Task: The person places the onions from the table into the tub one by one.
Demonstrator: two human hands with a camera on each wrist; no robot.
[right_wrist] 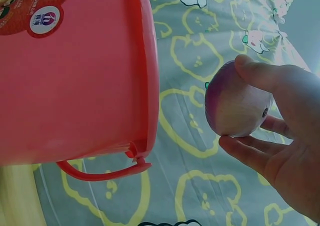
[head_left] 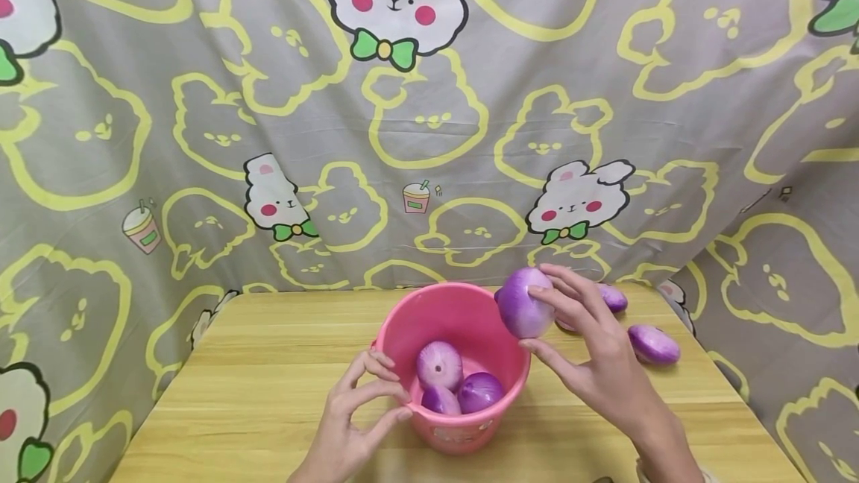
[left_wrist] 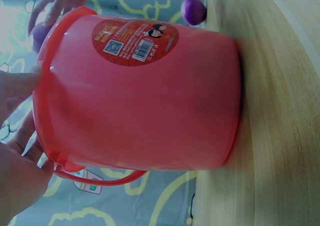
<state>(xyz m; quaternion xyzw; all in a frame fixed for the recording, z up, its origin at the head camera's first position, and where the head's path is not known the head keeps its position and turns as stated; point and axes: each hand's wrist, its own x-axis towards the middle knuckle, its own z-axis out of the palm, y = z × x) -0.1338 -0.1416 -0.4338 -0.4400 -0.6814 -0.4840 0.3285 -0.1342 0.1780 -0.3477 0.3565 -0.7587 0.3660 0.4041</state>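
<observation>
Left hand (head_left: 359,408) pinched the near-left rim of the bucket (head_left: 416,311), thumb and fingers bent at its edge. Right hand (head_left: 600,356) held an onion (head_left: 523,308) between thumb and parted fingers, raised by the right rim, apart from it in the right wrist view. Bucket stood upright on the table (head_left: 268,364); three onions (head_left: 439,365) lay inside. More onions (head_left: 654,343) lay right of it.

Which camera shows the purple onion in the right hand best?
The right wrist view. There the purple onion looks biggest, and you can see the dark spot on it. The head view shows it smaller, partly covered by the right hand. The left wrist view shows only part, beside the pink bucket.
</observation>
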